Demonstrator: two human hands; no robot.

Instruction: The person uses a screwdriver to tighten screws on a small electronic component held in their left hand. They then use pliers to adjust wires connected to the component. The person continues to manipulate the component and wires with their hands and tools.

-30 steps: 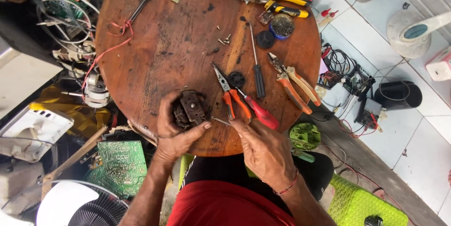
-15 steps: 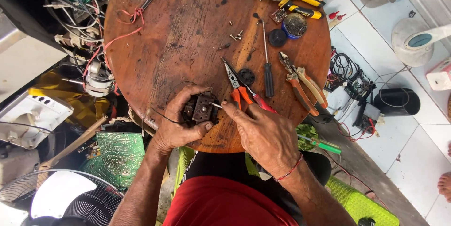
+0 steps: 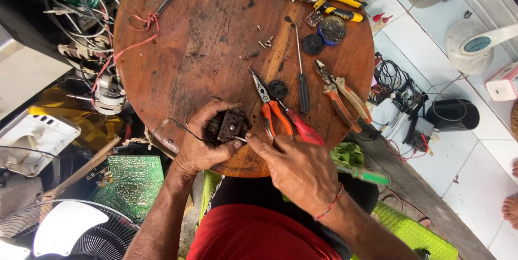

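1. Your left hand (image 3: 202, 149) wraps a small dark motor part (image 3: 226, 126) at the near edge of the round wooden table (image 3: 205, 49).
2. Your right hand (image 3: 299, 171) pinches a thin metal pin (image 3: 240, 139) against the part's near side.
3. Needle-nose pliers with orange and red handles (image 3: 280, 114) lie just right of the part.
4. A dark-handled screwdriver (image 3: 302, 73) and a second pair of pliers (image 3: 342, 95) lie further right.
5. A green circuit board (image 3: 132, 184) sits below the table, on your left.

Round wooden tabletop (image 3: 205, 49) is carrying orange-handled pliers (image 3: 272, 109), a black screwdriver (image 3: 301, 76), loose screws (image 3: 265, 42), and yellow-handled cutters (image 3: 332, 2) lying at upper right of frame.
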